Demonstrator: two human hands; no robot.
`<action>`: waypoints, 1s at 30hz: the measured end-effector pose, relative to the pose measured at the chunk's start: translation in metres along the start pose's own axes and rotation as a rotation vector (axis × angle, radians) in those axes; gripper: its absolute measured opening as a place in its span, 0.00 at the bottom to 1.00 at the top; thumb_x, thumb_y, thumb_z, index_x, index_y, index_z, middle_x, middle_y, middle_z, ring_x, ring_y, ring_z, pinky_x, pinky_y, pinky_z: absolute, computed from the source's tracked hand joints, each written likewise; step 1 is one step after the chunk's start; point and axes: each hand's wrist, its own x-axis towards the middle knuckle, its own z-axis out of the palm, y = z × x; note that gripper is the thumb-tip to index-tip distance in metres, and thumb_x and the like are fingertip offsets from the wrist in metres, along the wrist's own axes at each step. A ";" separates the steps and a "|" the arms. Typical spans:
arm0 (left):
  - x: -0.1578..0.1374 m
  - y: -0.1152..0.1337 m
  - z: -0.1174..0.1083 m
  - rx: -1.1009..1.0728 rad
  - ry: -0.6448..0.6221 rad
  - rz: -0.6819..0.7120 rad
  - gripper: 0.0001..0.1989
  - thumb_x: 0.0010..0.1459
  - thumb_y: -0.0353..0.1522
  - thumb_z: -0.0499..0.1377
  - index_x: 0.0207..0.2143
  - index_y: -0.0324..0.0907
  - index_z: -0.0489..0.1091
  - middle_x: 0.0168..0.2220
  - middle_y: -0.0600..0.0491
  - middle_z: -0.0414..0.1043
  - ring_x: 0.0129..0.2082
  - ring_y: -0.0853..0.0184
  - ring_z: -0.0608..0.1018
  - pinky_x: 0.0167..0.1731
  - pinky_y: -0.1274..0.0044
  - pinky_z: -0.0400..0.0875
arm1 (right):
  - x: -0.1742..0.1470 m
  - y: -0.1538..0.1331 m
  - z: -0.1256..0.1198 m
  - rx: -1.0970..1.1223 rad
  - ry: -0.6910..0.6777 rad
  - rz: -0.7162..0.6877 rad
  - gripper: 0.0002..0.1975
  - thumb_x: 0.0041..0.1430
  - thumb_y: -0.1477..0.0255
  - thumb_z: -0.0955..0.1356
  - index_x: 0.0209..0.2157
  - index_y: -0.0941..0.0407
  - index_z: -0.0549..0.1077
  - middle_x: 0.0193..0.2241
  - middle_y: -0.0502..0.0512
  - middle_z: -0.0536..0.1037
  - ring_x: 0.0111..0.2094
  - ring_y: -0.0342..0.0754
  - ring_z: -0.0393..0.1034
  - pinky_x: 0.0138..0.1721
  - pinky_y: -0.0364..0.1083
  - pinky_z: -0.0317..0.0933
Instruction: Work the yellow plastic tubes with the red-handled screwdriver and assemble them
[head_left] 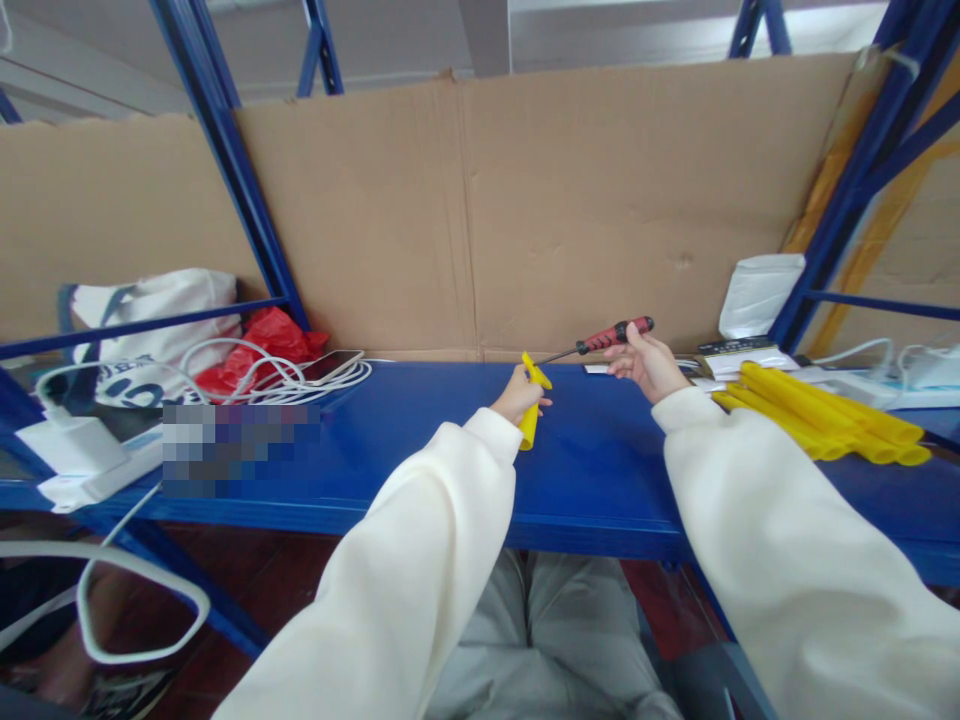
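My left hand point(516, 396) is closed around a yellow plastic tube point(528, 432), which stands roughly upright over the blue shelf. A flared yellow piece point(537, 372) shows at its upper end, above my fingers. In my right hand point(651, 364) is a screwdriver point(600, 340) with a red and black handle, gripped near the handle's end. Its thin shaft points left, and the tip meets the flared yellow piece; whether it goes inside cannot be made out. Several more yellow tubes point(825, 415) lie in a pile beside my right forearm.
A blue metal shelf point(427, 430) forms the work surface, backed by cardboard point(360, 220). White cables point(330, 378), a red plastic bag point(262, 345), a white bag point(157, 310) and a charger point(71, 445) lie left. A white pouch point(759, 295) leans at the back right.
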 end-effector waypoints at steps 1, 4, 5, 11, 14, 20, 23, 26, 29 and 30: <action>0.000 0.000 0.000 0.003 -0.005 -0.001 0.24 0.58 0.19 0.51 0.54 0.44 0.54 0.54 0.47 0.69 0.26 0.75 0.76 0.16 0.85 0.61 | -0.001 0.000 0.000 -0.007 0.003 -0.004 0.16 0.61 0.56 0.67 0.32 0.55 0.65 0.19 0.47 0.75 0.15 0.39 0.68 0.15 0.37 0.59; 0.000 0.000 0.000 0.007 -0.011 -0.006 0.24 0.58 0.20 0.52 0.55 0.45 0.54 0.54 0.47 0.69 0.28 0.74 0.77 0.17 0.85 0.61 | -0.002 -0.001 0.000 -0.027 0.021 -0.005 0.18 0.58 0.55 0.69 0.31 0.56 0.65 0.17 0.47 0.74 0.14 0.39 0.67 0.15 0.37 0.59; 0.000 0.000 0.000 0.007 -0.011 -0.006 0.24 0.58 0.20 0.52 0.55 0.45 0.54 0.54 0.46 0.69 0.28 0.74 0.77 0.17 0.85 0.62 | -0.003 -0.001 0.001 -0.034 0.031 0.002 0.18 0.58 0.54 0.69 0.31 0.56 0.65 0.16 0.47 0.74 0.13 0.39 0.66 0.15 0.36 0.59; -0.001 0.000 -0.001 0.004 -0.016 -0.001 0.26 0.57 0.19 0.52 0.56 0.44 0.54 0.54 0.46 0.69 0.27 0.74 0.77 0.18 0.84 0.62 | -0.005 -0.003 0.004 -0.041 0.113 0.043 0.15 0.61 0.59 0.68 0.31 0.57 0.65 0.13 0.47 0.71 0.12 0.39 0.64 0.14 0.36 0.59; 0.000 -0.001 0.000 -0.002 -0.026 0.006 0.28 0.56 0.19 0.53 0.58 0.44 0.53 0.53 0.45 0.70 0.27 0.73 0.77 0.19 0.84 0.63 | -0.005 -0.004 0.005 -0.026 0.170 0.061 0.13 0.64 0.63 0.66 0.30 0.57 0.66 0.14 0.48 0.72 0.12 0.39 0.64 0.14 0.36 0.58; 0.002 -0.004 0.001 -0.028 0.007 0.080 0.30 0.54 0.17 0.53 0.58 0.43 0.56 0.51 0.46 0.69 0.26 0.75 0.76 0.17 0.85 0.62 | -0.005 -0.006 0.005 0.005 0.295 0.064 0.10 0.66 0.67 0.63 0.31 0.58 0.67 0.15 0.49 0.73 0.12 0.38 0.63 0.13 0.36 0.57; 0.003 -0.004 -0.001 -0.039 0.085 0.097 0.32 0.53 0.17 0.52 0.60 0.43 0.57 0.53 0.46 0.68 0.27 0.74 0.76 0.17 0.84 0.62 | -0.006 -0.006 0.005 -0.038 0.323 0.065 0.09 0.65 0.69 0.63 0.31 0.58 0.66 0.14 0.48 0.72 0.12 0.38 0.63 0.13 0.36 0.56; 0.005 -0.003 -0.003 -0.029 0.157 0.098 0.34 0.52 0.17 0.52 0.61 0.41 0.58 0.53 0.44 0.69 0.27 0.73 0.76 0.18 0.83 0.63 | -0.005 -0.004 0.005 -0.098 0.333 0.104 0.08 0.64 0.69 0.64 0.31 0.58 0.66 0.15 0.49 0.73 0.12 0.38 0.63 0.13 0.36 0.56; 0.007 -0.005 -0.004 0.015 0.182 0.119 0.32 0.51 0.16 0.53 0.59 0.39 0.63 0.48 0.43 0.73 0.27 0.71 0.76 0.22 0.80 0.66 | -0.002 0.000 0.002 -0.140 0.313 0.153 0.08 0.63 0.69 0.65 0.32 0.58 0.67 0.15 0.50 0.74 0.12 0.39 0.64 0.13 0.36 0.56; 0.008 -0.006 -0.004 0.030 0.186 0.126 0.31 0.50 0.16 0.53 0.58 0.38 0.65 0.46 0.43 0.74 0.27 0.70 0.76 0.23 0.80 0.67 | 0.000 0.001 0.001 -0.153 0.297 0.170 0.08 0.63 0.68 0.65 0.32 0.59 0.67 0.16 0.51 0.74 0.13 0.39 0.64 0.14 0.36 0.56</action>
